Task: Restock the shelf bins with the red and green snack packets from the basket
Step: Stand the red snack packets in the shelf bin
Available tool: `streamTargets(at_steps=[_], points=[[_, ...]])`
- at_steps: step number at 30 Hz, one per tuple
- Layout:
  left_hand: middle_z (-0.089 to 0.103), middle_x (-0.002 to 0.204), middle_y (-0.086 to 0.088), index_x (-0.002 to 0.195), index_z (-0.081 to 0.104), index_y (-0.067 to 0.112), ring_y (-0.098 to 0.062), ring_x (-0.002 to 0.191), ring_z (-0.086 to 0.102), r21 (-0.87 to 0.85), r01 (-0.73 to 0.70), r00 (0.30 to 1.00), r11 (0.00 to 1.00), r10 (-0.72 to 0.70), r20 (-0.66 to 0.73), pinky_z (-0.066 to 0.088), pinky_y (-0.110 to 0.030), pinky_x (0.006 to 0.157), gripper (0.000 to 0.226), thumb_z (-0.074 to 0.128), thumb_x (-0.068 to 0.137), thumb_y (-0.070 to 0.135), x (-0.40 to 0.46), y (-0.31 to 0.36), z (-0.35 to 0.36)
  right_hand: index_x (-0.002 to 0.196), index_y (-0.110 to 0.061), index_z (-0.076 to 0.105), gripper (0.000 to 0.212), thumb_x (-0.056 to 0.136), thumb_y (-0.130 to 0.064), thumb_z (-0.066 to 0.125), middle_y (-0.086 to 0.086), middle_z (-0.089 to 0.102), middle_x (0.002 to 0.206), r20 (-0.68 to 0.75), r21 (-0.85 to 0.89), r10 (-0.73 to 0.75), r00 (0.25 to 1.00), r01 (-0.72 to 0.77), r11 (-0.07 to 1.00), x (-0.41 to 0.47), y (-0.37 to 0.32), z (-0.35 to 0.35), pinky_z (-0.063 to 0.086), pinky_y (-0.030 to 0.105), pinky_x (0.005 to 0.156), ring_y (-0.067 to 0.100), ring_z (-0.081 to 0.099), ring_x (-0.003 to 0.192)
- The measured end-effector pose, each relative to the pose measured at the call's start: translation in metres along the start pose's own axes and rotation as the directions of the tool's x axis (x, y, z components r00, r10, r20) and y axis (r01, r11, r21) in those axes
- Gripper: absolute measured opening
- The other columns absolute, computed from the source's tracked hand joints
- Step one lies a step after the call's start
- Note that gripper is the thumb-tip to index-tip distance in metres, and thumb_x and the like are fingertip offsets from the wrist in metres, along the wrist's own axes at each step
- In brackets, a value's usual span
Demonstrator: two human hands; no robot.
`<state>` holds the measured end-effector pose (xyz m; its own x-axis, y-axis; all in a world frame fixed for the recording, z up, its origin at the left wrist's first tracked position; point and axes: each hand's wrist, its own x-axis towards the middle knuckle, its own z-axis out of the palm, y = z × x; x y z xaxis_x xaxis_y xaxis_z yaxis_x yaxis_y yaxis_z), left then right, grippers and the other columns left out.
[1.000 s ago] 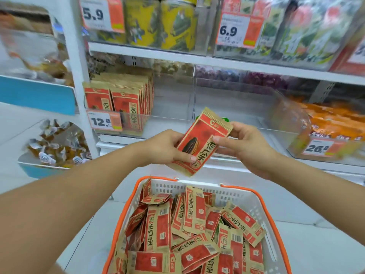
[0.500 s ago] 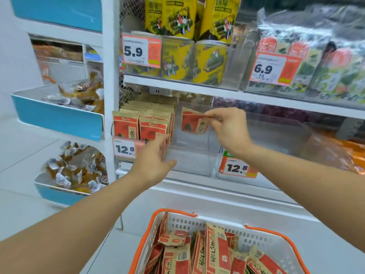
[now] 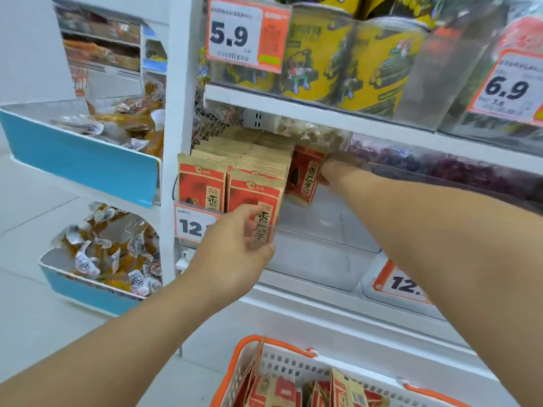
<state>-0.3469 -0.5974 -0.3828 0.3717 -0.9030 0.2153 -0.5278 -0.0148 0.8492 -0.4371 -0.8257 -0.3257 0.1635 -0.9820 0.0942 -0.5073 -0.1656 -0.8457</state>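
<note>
My right hand (image 3: 335, 168) reaches deep into a clear shelf bin (image 3: 323, 251) and pinches a red snack packet (image 3: 304, 177) upright at its back left. Beside it, to the left, stand rows of the same red packets (image 3: 232, 183), filling the neighbouring bin. My left hand (image 3: 235, 245) rests against the clear front wall there, fingers spread across the front packet, holding nothing. At the bottom, the white basket with an orange rim (image 3: 258, 345) holds several more red packets (image 3: 282, 392).
Price tags read 12.8 (image 3: 194, 227) and 12.8 (image 3: 405, 284) on the bin fronts. Yellow tins (image 3: 338, 60) fill the shelf above. Blue-fronted bins of wrapped snacks (image 3: 88, 160) hang on the left. A white post (image 3: 179, 113) divides the two shelf units.
My right hand has carried the red packet deeper into the bin, next to the stacked rows. My left hand has risen to the bin front. The view has moved closer to the shelf.
</note>
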Motion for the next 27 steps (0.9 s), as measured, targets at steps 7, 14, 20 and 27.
streamTargets(at_steps=[7, 14, 20, 27], points=[[0.055, 0.105, 0.014, 0.128, 0.048, 0.033, 0.001, 0.091, 0.056, 0.067, -0.025, 0.997, 0.997, 0.029, -0.069, 0.038, -0.007, 0.07, 0.048, 0.072, 0.088, 0.024, 0.006, -0.004, 0.006, 0.135, 0.012, 0.047, 0.039, 0.097, 0.009, 0.049, 0.027, 0.049, 0.142, -0.04, 0.001, 0.036, 0.999, -0.036, 0.999, 0.016, 0.006, -0.003, 0.045, 0.043, 0.108, 0.025, 0.05, 0.105], [0.056, 0.102, 0.009, 0.119, 0.048, 0.027, -0.006, 0.088, 0.058, 0.094, -0.035, 0.996, 0.995, 0.042, -0.079, 0.04, -0.012, 0.068, 0.041, 0.073, 0.086, 0.02, 0.005, 0.001, 0.01, 0.124, -0.004, 0.056, 0.028, 0.098, -0.014, 0.058, 0.017, 0.059, 0.129, -0.051, -0.141, 0.018, 0.999, -0.025, 0.99, 0.006, 0.006, -0.021, 0.055, 0.032, 0.082, 0.024, 0.056, 0.098], [0.059, 0.097, 0.005, 0.106, 0.055, 0.022, -0.012, 0.085, 0.06, 0.109, -0.076, 0.997, 0.991, 0.076, 0.001, 0.047, -0.021, 0.073, 0.028, 0.073, 0.085, 0.017, -0.007, 0.015, 0.025, 0.116, -0.006, 0.064, 0.041, 0.083, -0.025, 0.08, 0.011, 0.067, 0.111, 0.08, -0.387, -0.169, 0.982, 0.187, 0.903, -0.032, 0.013, -0.05, 0.053, 0.035, 0.078, 0.027, 0.066, 0.102], [0.067, 0.102, 0.003, 0.112, 0.064, 0.023, -0.015, 0.09, 0.062, 0.464, -0.284, 0.735, 0.839, -0.121, 0.668, 0.049, -0.026, 0.08, 0.031, 0.071, 0.087, 0.04, -0.045, 0.03, 0.059, 0.091, -0.018, 0.07, 0.012, 0.087, -0.03, 0.074, -0.008, 0.067, 0.085, 0.497, -0.326, -0.576, 0.649, 0.755, 0.569, -0.205, 0.086, -0.115, 0.045, 0.017, 0.065, 0.007, 0.06, 0.07]])
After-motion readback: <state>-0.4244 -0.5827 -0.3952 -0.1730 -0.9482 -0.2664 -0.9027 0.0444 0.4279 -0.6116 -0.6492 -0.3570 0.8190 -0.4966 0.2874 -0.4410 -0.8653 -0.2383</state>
